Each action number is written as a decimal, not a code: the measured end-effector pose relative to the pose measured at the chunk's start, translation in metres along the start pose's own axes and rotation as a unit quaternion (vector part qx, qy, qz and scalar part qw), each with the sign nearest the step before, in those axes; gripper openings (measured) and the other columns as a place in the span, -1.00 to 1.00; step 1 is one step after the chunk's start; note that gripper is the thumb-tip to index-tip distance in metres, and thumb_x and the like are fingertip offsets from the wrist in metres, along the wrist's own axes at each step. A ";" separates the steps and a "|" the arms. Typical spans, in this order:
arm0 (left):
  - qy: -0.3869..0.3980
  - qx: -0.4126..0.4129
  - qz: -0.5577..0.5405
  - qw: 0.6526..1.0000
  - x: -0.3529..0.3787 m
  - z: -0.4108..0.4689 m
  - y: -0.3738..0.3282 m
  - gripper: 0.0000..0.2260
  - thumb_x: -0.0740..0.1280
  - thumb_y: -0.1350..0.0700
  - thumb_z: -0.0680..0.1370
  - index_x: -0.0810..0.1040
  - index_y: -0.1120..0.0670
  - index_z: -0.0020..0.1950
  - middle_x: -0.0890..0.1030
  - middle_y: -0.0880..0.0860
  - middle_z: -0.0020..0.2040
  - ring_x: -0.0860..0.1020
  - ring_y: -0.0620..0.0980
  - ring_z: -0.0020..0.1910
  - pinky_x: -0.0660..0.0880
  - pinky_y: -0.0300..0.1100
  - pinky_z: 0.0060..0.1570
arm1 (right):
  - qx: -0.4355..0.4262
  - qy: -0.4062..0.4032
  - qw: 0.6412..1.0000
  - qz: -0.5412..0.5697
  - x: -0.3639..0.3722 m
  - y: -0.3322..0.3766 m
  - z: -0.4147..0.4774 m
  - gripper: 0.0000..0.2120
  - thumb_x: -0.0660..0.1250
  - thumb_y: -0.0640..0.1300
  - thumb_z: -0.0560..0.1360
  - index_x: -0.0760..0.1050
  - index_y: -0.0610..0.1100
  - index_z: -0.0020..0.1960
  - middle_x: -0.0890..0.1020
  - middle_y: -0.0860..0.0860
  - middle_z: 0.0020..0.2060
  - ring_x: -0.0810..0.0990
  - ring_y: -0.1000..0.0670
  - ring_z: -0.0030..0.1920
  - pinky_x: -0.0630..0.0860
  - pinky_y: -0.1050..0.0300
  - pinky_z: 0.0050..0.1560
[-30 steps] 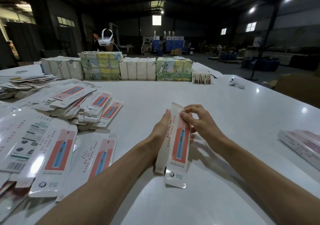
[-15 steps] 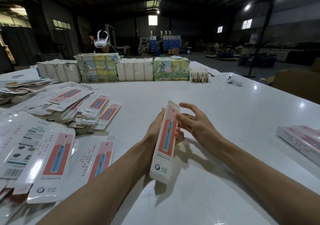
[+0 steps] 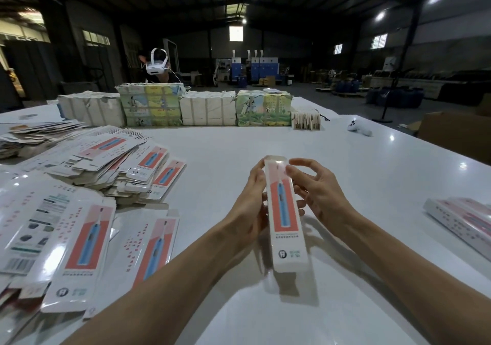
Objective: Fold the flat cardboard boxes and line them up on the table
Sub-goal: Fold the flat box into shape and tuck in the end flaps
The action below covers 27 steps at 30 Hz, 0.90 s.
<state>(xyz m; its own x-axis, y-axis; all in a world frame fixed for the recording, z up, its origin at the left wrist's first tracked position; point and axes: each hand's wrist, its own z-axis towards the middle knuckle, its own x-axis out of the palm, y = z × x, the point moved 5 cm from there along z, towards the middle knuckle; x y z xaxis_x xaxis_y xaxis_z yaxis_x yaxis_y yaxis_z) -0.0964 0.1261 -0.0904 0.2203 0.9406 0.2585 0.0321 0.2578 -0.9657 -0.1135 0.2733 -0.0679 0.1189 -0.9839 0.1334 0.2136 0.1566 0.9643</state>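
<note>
A long white box (image 3: 284,217) with a red panel and a blue toothbrush picture is lifted above the white table (image 3: 358,185), formed into a tube shape. My left hand (image 3: 249,206) grips its left side with fingers wrapped behind it. My right hand (image 3: 316,190) touches the upper right edge with its fingertips, the fingers spread and loosely bent. A heap of flat boxes (image 3: 87,198) of the same print covers the table's left side. Folded boxes (image 3: 462,220) lie at the right edge.
Wrapped bundles (image 3: 175,105) stand in a row along the far side, with a small stack of cards (image 3: 305,119) beside them. A white controller (image 3: 358,129) lies far right. A person wearing a white headset (image 3: 156,64) is behind the bundles.
The flat box has been opened into a full tube and turned so its red front faces me. My right hand has loosened from pinching the top to touching the right edge.
</note>
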 end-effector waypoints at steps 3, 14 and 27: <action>0.050 -0.015 0.010 0.999 0.005 0.000 0.001 -0.39 0.30 -0.34 0.59 0.31 -0.13 0.57 0.62 0.17 0.31 0.72 0.20 0.12 0.69 0.11 0.05 | -0.031 0.006 0.999 -0.010 0.001 -0.002 -0.001 -0.57 0.49 0.07 0.51 0.58 -0.14 0.27 0.76 -0.20 -0.02 0.73 -0.17 -0.09 0.70 -0.06 -0.05; 0.029 0.041 0.171 0.984 -0.011 0.007 0.004 -0.17 0.58 0.10 0.47 0.13 -0.26 0.52 0.62 0.14 0.09 0.75 0.06 -0.14 0.67 -0.15 -0.19 | -0.051 0.036 0.997 -0.055 0.003 -0.008 0.003 -0.79 0.43 -0.05 0.63 0.63 -0.17 0.18 0.71 -0.21 0.06 0.74 -0.18 0.12 0.69 -0.07 0.14; 0.098 0.033 0.195 0.975 -0.004 0.005 0.006 -0.21 0.56 0.09 0.43 0.17 -0.22 0.50 0.63 0.17 0.09 0.73 0.09 -0.20 0.66 -0.11 -0.22 | -0.026 -0.006 0.999 -0.042 -0.015 -0.008 0.010 -0.83 0.35 -0.26 0.66 0.63 -0.21 0.22 0.77 -0.16 -0.02 0.77 -0.19 0.03 0.73 0.00 0.02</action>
<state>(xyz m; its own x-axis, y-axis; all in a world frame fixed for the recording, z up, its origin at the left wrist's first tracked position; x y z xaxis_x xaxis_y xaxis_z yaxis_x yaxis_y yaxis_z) -0.1022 0.1254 -0.0972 0.3861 0.9112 -0.1436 -0.1533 -0.0902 -0.9841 -0.1264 0.2855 -0.0751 0.0879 -0.9946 0.0559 0.2731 0.0780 0.9588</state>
